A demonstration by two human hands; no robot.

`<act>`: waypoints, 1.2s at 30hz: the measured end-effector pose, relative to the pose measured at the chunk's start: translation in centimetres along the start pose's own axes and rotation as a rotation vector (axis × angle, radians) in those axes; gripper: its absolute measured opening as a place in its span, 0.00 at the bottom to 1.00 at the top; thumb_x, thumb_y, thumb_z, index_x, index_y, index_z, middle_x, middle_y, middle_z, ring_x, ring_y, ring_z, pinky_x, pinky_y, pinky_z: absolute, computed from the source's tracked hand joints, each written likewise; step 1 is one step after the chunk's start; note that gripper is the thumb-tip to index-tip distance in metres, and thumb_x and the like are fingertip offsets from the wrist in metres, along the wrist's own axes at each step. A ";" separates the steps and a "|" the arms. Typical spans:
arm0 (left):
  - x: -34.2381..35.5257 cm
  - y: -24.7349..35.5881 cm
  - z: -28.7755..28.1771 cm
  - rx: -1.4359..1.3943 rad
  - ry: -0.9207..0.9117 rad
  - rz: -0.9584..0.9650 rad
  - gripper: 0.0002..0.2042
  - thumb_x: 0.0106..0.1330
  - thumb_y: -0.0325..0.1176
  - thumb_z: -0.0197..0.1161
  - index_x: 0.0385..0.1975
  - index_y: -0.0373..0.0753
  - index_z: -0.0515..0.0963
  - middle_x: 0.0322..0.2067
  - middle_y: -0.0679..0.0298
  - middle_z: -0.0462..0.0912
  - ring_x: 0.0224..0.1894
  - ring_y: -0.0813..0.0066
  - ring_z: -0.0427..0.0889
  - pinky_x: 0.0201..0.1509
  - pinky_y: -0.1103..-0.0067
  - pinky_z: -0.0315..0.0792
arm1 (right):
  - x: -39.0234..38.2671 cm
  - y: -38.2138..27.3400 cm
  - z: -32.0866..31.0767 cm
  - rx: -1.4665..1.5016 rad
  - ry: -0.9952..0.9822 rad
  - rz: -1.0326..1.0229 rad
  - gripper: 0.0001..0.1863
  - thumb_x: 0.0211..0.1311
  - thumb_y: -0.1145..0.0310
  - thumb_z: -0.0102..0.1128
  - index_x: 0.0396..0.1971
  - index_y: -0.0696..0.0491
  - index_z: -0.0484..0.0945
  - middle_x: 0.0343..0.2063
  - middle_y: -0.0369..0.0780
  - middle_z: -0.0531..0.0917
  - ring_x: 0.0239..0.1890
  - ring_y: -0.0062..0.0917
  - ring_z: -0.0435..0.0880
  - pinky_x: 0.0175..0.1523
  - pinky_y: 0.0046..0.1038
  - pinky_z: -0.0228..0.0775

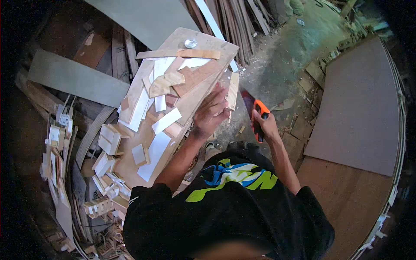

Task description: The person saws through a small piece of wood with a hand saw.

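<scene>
Our left hand (211, 113) presses a wood strip (233, 90) at the board's (203, 43) right edge; our right hand (265, 123) grips an orange-handled saw (255, 113); offcuts (162, 84) crowd the board.

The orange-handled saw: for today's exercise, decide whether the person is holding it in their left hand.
No. The orange-handled saw is gripped by the right hand, while the left hand presses on the wooden board.

Offcuts (160, 93) crowd board (203, 41); floor (286, 56) right open.
</scene>
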State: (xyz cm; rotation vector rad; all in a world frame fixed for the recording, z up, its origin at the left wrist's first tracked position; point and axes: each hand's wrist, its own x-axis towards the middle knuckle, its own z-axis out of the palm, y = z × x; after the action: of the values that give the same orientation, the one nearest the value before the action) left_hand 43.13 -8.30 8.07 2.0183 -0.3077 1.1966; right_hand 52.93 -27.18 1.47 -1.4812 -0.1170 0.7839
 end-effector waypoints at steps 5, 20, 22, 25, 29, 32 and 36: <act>0.1 0.9 0.4 0.046 -0.237 0.093 0.16 0.45 0.21 0.65 0.36 0.36 0.72 0.44 0.55 0.76 0.52 0.59 0.71 0.57 0.68 0.64 | -2.6 -4.4 2.6 0.255 -0.025 -0.168 0.14 0.56 0.65 0.57 0.31 0.61 0.70 0.25 0.44 0.78 0.27 0.28 0.80 0.32 0.27 0.76; -2.1 0.2 1.1 -0.369 -0.076 -0.765 0.15 0.55 0.28 0.59 0.42 0.32 0.69 0.40 0.57 0.77 0.41 0.74 0.77 0.38 0.82 0.72 | -3.7 -2.7 3.9 -0.123 0.093 -0.211 0.12 0.48 0.66 0.64 0.23 0.59 0.75 0.17 0.34 0.77 0.19 0.15 0.73 0.25 0.19 0.65; -1.7 -1.0 1.3 -0.520 -0.038 -0.967 0.16 0.57 0.30 0.59 0.43 0.32 0.68 0.40 0.58 0.77 0.38 0.78 0.78 0.34 0.85 0.72 | -3.5 -1.7 3.6 -0.145 0.085 -0.207 0.12 0.48 0.66 0.64 0.22 0.59 0.74 0.17 0.34 0.77 0.19 0.15 0.73 0.25 0.19 0.65; -1.3 -1.4 1.4 -0.556 -0.409 -1.134 0.21 0.54 0.33 0.63 0.44 0.27 0.67 0.33 0.58 0.78 0.32 0.81 0.77 0.33 0.86 0.72 | -3.6 -1.4 3.2 -0.191 0.066 -0.194 0.12 0.47 0.66 0.64 0.21 0.58 0.73 0.18 0.34 0.77 0.20 0.14 0.72 0.26 0.19 0.65; -2.4 -2.6 1.7 -0.653 -0.455 -1.227 0.20 0.54 0.32 0.63 0.43 0.26 0.68 0.29 0.60 0.78 0.30 0.80 0.78 0.32 0.86 0.72 | -3.9 -1.3 3.1 -0.214 0.050 -0.139 0.13 0.47 0.66 0.65 0.22 0.58 0.72 0.19 0.35 0.77 0.21 0.15 0.73 0.26 0.19 0.65; -3.6 -4.2 1.4 -0.729 -0.329 -1.356 0.18 0.54 0.31 0.63 0.41 0.28 0.70 0.28 0.61 0.78 0.29 0.77 0.79 0.32 0.84 0.73 | -4.6 -3.1 3.4 -0.178 0.084 -0.012 0.13 0.47 0.66 0.65 0.21 0.58 0.72 0.19 0.36 0.78 0.21 0.16 0.75 0.27 0.19 0.67; -3.3 -4.5 0.6 -0.782 -0.186 -1.385 0.14 0.54 0.29 0.61 0.37 0.29 0.71 0.29 0.60 0.78 0.28 0.73 0.80 0.32 0.82 0.74 | -4.0 -1.1 4.3 0.055 0.117 -0.081 0.12 0.48 0.68 0.64 0.18 0.59 0.71 0.20 0.38 0.78 0.23 0.18 0.77 0.28 0.20 0.69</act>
State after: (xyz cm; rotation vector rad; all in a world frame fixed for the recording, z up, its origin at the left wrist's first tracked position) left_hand 44.22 -6.23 3.03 1.1300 0.4491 -0.0355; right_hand 48.15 -25.60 4.59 -1.4572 -0.0660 0.6293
